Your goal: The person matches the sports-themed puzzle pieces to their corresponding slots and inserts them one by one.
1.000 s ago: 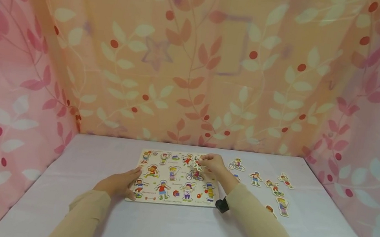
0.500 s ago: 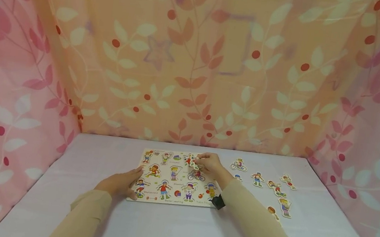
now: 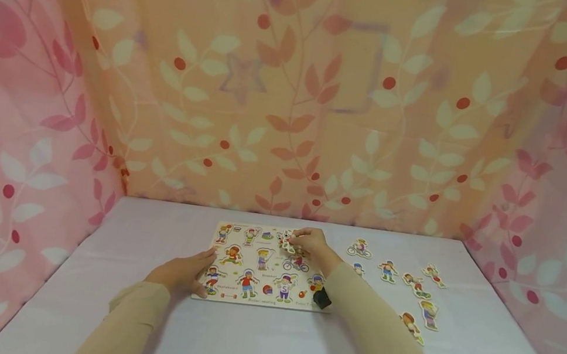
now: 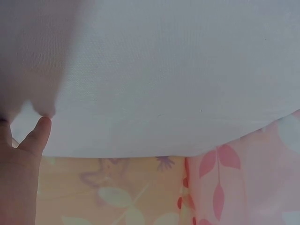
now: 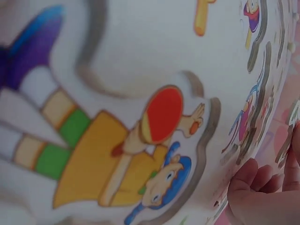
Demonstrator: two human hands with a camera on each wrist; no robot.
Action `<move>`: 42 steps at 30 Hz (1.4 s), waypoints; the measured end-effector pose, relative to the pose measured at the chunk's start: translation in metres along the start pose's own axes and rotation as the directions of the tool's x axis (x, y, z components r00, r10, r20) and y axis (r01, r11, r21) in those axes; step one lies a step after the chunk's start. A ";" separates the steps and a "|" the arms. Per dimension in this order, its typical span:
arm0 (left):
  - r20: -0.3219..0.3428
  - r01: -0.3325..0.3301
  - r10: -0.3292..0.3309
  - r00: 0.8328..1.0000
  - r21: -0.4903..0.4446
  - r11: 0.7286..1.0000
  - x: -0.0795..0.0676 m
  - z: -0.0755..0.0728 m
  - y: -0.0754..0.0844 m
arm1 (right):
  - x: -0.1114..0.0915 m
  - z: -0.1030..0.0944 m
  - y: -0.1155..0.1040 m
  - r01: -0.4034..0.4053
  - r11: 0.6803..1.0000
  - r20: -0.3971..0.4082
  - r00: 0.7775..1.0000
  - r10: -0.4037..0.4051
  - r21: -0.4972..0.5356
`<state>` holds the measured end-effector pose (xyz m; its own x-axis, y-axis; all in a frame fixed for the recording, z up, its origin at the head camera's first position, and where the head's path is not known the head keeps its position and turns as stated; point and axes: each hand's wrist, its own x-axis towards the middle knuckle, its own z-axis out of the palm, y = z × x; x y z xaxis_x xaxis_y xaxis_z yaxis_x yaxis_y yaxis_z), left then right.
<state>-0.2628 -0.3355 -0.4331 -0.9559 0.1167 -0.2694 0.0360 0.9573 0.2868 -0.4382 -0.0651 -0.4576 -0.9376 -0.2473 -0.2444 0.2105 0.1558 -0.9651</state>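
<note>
A flat puzzle board (image 3: 246,262) printed with sports children lies on the white table. My left hand (image 3: 181,271) rests on its left edge, fingers extended and the thumb near the lower corner; in the left wrist view only part of that hand (image 4: 23,164) shows. At the board's upper right, my right hand (image 3: 316,246) pinches a small cut-out figure puzzle piece (image 3: 286,243) over a printed recess. The right wrist view has the curled fingers of this hand (image 5: 260,194) at its right edge, beyond a table-tennis player recess (image 5: 93,159). My fingers partly cover the piece.
Right of the board lie several loose figure pieces, including a cyclist (image 3: 360,248), a roller skater (image 3: 387,271) and a piece with a bat or stick (image 3: 428,314). A small black object (image 3: 321,298) sits under my right sleeve. Patterned curtains (image 3: 293,95) enclose the table.
My right hand has shifted slightly left with the puzzle piece, from beside the upper-right figure to over it. The left hand stays on the board's edge. The head view has turned slightly left.
</note>
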 end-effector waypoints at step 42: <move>0.008 0.008 -0.008 1.000 0.007 1.000 0.005 0.002 -0.002 | 0.104 0.018 0.034 0.000 0.721 -0.029 0.999 -0.027 -0.692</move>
<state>-0.2667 -0.3365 -0.4369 -0.9539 0.1106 -0.2791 0.0299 0.9601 0.2782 -0.5236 -0.1027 -0.5173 -0.9505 -0.2240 -0.2153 -0.0396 0.7747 -0.6311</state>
